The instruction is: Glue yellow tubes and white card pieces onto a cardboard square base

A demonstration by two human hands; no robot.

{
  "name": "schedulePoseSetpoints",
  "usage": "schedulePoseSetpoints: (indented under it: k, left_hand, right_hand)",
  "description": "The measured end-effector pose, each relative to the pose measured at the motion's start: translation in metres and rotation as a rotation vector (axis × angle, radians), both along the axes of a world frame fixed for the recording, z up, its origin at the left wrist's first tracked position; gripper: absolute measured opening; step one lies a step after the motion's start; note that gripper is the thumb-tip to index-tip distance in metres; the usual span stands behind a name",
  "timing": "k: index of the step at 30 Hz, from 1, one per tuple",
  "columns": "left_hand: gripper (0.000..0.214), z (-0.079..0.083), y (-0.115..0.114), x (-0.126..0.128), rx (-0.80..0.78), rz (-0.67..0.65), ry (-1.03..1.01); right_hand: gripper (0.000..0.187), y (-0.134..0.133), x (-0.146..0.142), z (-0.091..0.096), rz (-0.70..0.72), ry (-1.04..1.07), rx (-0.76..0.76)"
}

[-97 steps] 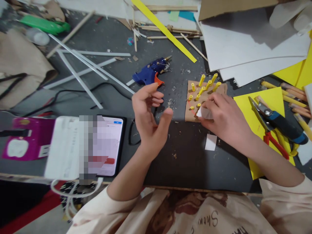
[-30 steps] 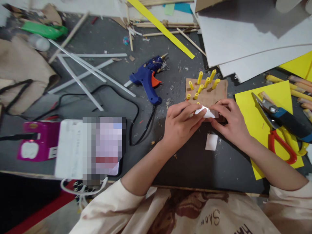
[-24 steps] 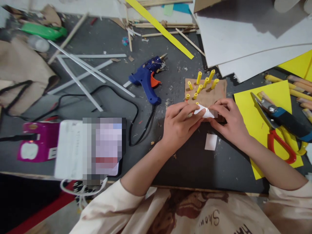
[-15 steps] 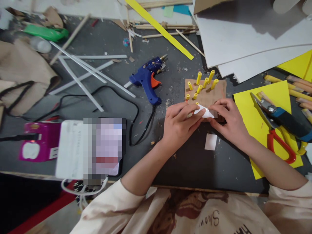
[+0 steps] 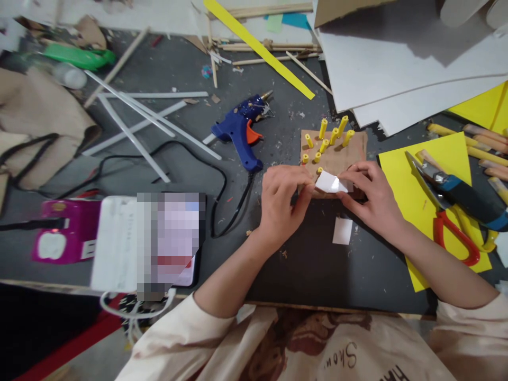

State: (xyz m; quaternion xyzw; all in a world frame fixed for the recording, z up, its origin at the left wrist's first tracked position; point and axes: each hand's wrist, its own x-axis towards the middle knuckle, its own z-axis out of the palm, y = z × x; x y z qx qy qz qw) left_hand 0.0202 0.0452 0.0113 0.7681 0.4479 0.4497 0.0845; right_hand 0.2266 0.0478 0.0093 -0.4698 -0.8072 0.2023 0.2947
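Observation:
A brown cardboard square (image 5: pixel 349 151) lies on the dark table with several yellow pegs (image 5: pixel 332 136) standing in it. My right hand (image 5: pixel 371 198) pinches a small white paper piece (image 5: pixel 329 182) over the cardboard's near edge. My left hand (image 5: pixel 281 203) is curled, its fingertips pressed to the cardboard's near left edge beside the paper. A second white paper square (image 5: pixel 342 231) lies loose on the table just below my hands.
A blue glue gun (image 5: pixel 240 129) with a black cord lies left of the cardboard. Red-handled scissors and blue pliers (image 5: pixel 456 203) rest on yellow paper at the right. White sheets (image 5: pixel 397 74) fill the back right; white strips (image 5: pixel 135 119), a phone and a pink box (image 5: pixel 59 233) sit left.
My left hand came over from near the glue gun to the paper, then its fingers slid off the paper to the cardboard's edge. The right hand keeps its pinch.

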Motion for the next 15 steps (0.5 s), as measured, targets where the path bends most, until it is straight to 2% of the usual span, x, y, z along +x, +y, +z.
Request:
schedulePoseSetpoints:
  k: [4, 10, 15]
  left_hand:
    - [0.010, -0.0020, -0.0006, -0.0017, -0.009, -0.017, 0.007]
    - [0.022, -0.0015, -0.0014, -0.0030, -0.006, 0.008, 0.033]
    - [0.011, -0.0004, -0.0021, -0.0011, 0.065, 0.037, 0.058]
  right_hand:
    - [0.020, 0.0000, 0.0007, -0.0009, 0.009, 0.011, 0.000]
    - [0.020, 0.0002, 0.0008, -0.0017, 0.011, 0.015, 0.005]
    - [0.020, 0.0003, 0.0009, -0.0019, 0.008, 0.005, -0.012]
